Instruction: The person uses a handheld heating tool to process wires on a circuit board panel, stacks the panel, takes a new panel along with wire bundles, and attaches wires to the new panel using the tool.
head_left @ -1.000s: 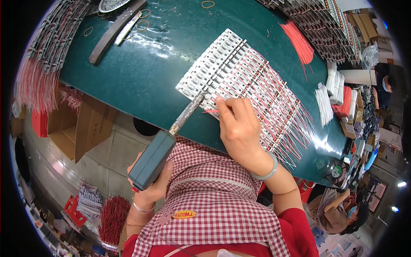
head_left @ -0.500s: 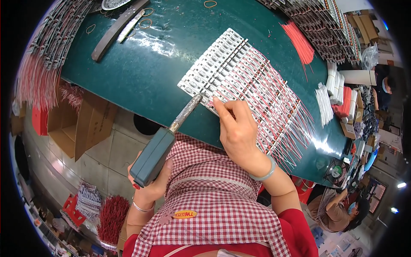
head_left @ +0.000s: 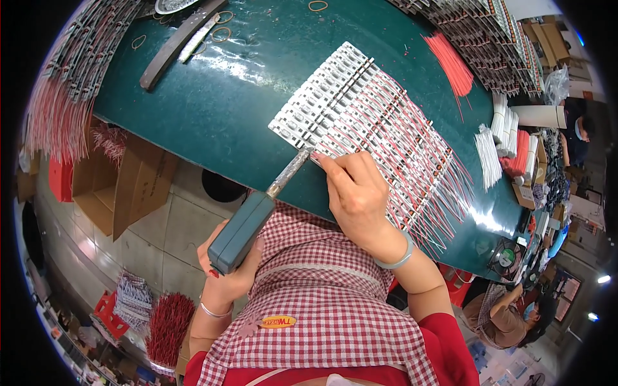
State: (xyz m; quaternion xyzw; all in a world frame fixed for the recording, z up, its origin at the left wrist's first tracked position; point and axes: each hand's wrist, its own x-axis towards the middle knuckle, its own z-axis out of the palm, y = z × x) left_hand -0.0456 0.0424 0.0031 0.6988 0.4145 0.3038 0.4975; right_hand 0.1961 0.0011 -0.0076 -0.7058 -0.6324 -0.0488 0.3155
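Note:
My left hand [head_left: 233, 278] is wrapped round the handle of a dark green soldering gun [head_left: 242, 233]. Its scuffed metal barrel slopes up and right, so that the tip meets the near left edge of a panel of white circuit boards [head_left: 341, 80]. Close beside that tip, the thumb and forefinger of my right hand [head_left: 357, 201] pinch together on a thin wire, whose small reddish end shows at the fingertips. Rows of red and white wires [head_left: 444, 193] run over the panel and hang past its right side.
The panel lies on a green table [head_left: 193, 106]. Loose red wires [head_left: 452, 67] and white wire bundles [head_left: 489, 157] lie right; stacked wired boards [head_left: 486, 45] stand behind. A dark curved bar [head_left: 170, 55] is at far left, a cardboard box [head_left: 138, 186] below. Another person [head_left: 505, 315] sits at right.
The soldering gun has shifted slightly right and down, its tip now nearer my right fingertips. My right fingers have moved a little left and down along the panel's edge.

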